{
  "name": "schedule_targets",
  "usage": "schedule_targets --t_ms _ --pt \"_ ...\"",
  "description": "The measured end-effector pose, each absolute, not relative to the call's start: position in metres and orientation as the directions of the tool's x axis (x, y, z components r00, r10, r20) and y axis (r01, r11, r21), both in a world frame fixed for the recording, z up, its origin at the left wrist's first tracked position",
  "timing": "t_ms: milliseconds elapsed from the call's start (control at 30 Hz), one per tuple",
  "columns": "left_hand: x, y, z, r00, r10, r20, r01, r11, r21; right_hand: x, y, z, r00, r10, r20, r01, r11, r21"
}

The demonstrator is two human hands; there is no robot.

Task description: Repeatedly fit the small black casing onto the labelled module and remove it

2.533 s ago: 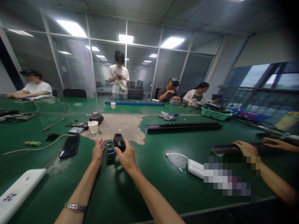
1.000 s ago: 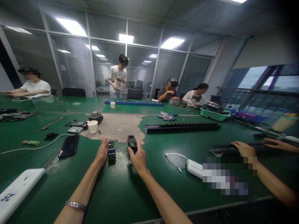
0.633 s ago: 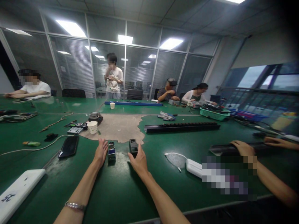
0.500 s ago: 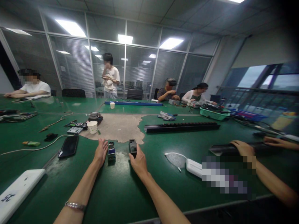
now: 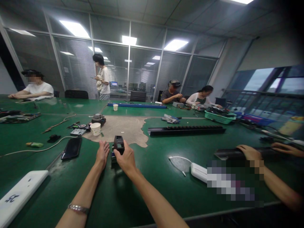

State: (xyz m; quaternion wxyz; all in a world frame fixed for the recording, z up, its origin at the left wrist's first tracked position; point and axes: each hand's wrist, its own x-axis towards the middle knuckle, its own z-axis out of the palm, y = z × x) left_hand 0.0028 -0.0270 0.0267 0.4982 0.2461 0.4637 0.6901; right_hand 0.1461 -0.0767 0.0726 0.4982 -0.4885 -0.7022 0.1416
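The left hand [image 5: 102,155] and the right hand [image 5: 125,158] are both bare, with slim fingers. The left forearm [image 5: 90,182] and the right forearm [image 5: 150,190] are uncovered too, long and slender, broadening away from the wrists. Around the left forearm, well back from the hand, sits a narrow, shiny, silver-coloured metal band [image 5: 78,208], curved and apparently segmented; its underside is hidden and its finer detail too small to tell.

Black housing [image 5: 118,143]; circuit unit [image 5: 114,157] seemingly part blue; green tabletop [image 5: 156,164]; white cup [image 5: 95,130].
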Motion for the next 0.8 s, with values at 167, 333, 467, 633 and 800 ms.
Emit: schedule_targets --t_ms 167,333,467,633,800 --pt "0.0 -0.025 0.023 -0.395 0.911 -0.123 -0.46 -0.08 0.884 0.125 -0.074 0.065 -0.059 0.873 0.485 0.604 0.418 -0.679" --pt "-0.004 -0.024 0.022 -0.386 0.913 -0.131 -0.462 -0.069 0.884 0.118 -0.079 0.054 -0.078 0.899 0.431 0.658 0.371 -0.655" --pt "-0.005 -0.025 0.022 -0.376 0.92 -0.11 -0.446 -0.076 0.892 0.119 -0.081 0.038 -0.109 0.898 0.427 0.661 0.386 -0.644" --pt "-0.002 -0.026 0.022 -0.369 0.925 -0.095 -0.43 -0.079 0.899 0.119 -0.082 0.018 -0.088 0.868 0.489 0.624 0.43 -0.652" --pt "-0.001 -0.024 0.021 -0.367 0.923 -0.112 -0.434 -0.064 0.899 0.115 -0.082 0.022 -0.058 0.866 0.497 0.578 0.435 -0.69"
